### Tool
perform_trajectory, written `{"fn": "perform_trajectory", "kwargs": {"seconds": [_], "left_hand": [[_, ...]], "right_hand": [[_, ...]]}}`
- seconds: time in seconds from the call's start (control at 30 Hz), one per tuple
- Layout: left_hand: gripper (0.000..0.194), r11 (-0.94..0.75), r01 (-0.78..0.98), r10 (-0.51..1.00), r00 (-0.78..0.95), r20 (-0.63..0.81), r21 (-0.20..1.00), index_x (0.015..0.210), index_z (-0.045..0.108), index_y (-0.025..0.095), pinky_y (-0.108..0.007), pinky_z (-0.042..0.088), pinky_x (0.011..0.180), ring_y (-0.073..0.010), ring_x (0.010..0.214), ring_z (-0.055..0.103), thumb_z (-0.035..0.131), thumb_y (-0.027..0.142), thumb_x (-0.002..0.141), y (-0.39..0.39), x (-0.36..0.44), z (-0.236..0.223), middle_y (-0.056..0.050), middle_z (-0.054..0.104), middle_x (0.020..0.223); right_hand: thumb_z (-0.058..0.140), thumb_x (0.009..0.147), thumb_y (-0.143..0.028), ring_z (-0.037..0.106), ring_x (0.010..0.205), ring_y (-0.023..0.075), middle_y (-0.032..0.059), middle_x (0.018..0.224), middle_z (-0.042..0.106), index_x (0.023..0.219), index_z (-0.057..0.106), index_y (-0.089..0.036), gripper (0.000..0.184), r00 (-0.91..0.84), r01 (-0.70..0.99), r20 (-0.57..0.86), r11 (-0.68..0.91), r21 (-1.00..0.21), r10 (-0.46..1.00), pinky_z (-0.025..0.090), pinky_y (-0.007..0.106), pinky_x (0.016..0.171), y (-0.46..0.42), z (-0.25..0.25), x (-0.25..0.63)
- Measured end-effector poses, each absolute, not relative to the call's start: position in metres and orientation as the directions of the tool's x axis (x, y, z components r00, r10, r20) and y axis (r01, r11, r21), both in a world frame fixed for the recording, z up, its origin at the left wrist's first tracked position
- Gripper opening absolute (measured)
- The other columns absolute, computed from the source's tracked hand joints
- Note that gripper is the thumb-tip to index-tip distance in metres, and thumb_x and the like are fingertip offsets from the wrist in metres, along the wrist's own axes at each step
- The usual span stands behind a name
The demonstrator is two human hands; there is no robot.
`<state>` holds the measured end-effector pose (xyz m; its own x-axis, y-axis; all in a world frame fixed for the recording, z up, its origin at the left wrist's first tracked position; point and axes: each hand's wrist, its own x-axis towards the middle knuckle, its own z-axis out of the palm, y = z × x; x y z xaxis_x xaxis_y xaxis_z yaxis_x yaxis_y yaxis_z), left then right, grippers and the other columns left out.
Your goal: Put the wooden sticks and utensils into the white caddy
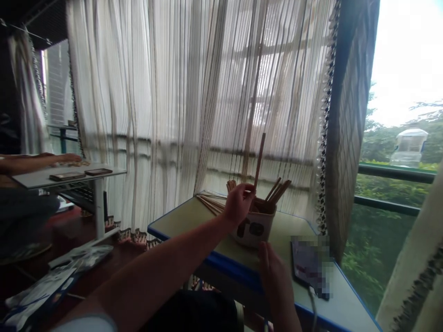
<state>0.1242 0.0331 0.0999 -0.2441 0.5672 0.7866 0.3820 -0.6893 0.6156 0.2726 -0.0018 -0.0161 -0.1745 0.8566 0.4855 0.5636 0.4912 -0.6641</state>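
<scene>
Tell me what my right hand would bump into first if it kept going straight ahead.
Probably the white cup of sticks; the right hand points at its near side, though depth is unclear.

Left arm: we see it bare along the whole forearm, with no watch, band or bracelet showing at the wrist.
Left sleeve: a short pale sleeve point(88, 323), whitish grey, shows at the bottom edge, its hem curving over the upper arm.
Left hand point(238, 203): bare, no glove; we can make out no ring, though the picture is too soft there to be sure.
Right hand point(277, 286): bare as well, fingers long and slim, no glove or wrap on it.
Right wrist: uncovered as far as the bottom edge; we cannot tell what sleeve lies beyond it.
Lap: dark clothing point(194, 313), nearly black, fills the gap between our arms.
</scene>
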Motion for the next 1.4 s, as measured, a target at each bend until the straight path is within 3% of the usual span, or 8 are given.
{"fn": "perform_trajectory", "kwargs": {"seconds": [0.2,0.37,0.73,1.03,1.3,1.4], "left_hand": [[0.007,-0.675,0.279,0.549,-0.427,0.718,0.683,0.088,0.059,0.016,-0.022,0.051,0.058,-0.0131,0.067,0.066,0.058,0.02,0.083,0.071,0.145,0.12,-0.005,0.067,0.083],[0.007,-0.647,0.337,0.519,-0.463,0.719,0.684,0.084,0.064,0.016,-0.027,0.051,0.07,-0.0154,0.075,0.066,0.063,0.022,0.08,0.097,0.153,0.129,-0.005,0.069,0.078],[0.001,-0.604,0.379,0.547,-0.442,0.711,0.701,0.083,0.057,0.014,-0.028,0.05,0.073,-0.0139,0.076,0.065,0.057,0.014,0.083,0.112,0.161,0.12,-0.007,0.068,0.081],[0.008,-0.402,0.42,0.725,-0.397,0.563,0.813,0.076,0.065,0.014,-0.029,0.051,0.073,-0.0132,0.07,0.063,0.067,0.011,0.069,0.124,0.155,0.1,-0.003,0.067,0.072],[0.012,-0.46,0.437,0.691,-0.371,0.621,0.773,0.083,0.063,0.014,-0.032,0.051,0.079,-0.0158,0.08,0.065,0.058,0.008,0.074,0.105,0.159,0.103,-0.007,0.069,0.083],[0.02,-0.579,0.509,0.581,-0.291,0.76,0.637,0.095,0.059,0.015,-0.032,0.051,0.082,-0.0158,0.087,0.064,0.05,0.009,0.078,0.072,0.154,0.098,-0.008,0.068,0.092]], "right_hand": [[0.017,0.093,-0.051,0.062,0.076,0.02,0.0049,0.079,0.066,0.08,0.053,-0.024,0.047,-0.165,0.631,0.473,0.461,-0.623,0.865,0.038,0.028,0.063,0.0,-0.013,0.272],[0.015,0.094,-0.048,0.063,0.077,0.0199,0.005,0.082,0.067,0.082,0.054,-0.024,0.047,-0.207,0.731,0.442,0.438,-0.523,0.873,0.035,0.028,0.061,0.0,-0.01,0.269],[0.017,0.095,-0.046,0.062,0.075,0.0176,0.0044,0.081,0.067,0.081,0.056,-0.022,0.048,-0.204,0.733,0.495,0.467,-0.495,0.844,0.033,0.027,0.06,0.004,-0.011,0.268],[0.017,0.095,-0.046,0.062,0.076,0.0177,0.0052,0.079,0.067,0.079,0.056,-0.021,0.05,-0.22,0.731,0.512,0.488,-0.477,0.83,0.033,0.027,0.06,0.0,-0.009,0.269],[0.018,0.095,-0.048,0.062,0.077,0.0185,0.0048,0.079,0.067,0.079,0.055,-0.022,0.049,-0.224,0.73,0.486,0.476,-0.491,0.845,0.032,0.027,0.061,0.002,-0.009,0.268],[0.018,0.095,-0.048,0.062,0.078,0.0182,0.0048,0.082,0.068,0.08,0.056,-0.022,0.048,-0.226,0.728,0.489,0.479,-0.49,0.843,0.033,0.027,0.061,0.002,-0.008,0.269]]}}
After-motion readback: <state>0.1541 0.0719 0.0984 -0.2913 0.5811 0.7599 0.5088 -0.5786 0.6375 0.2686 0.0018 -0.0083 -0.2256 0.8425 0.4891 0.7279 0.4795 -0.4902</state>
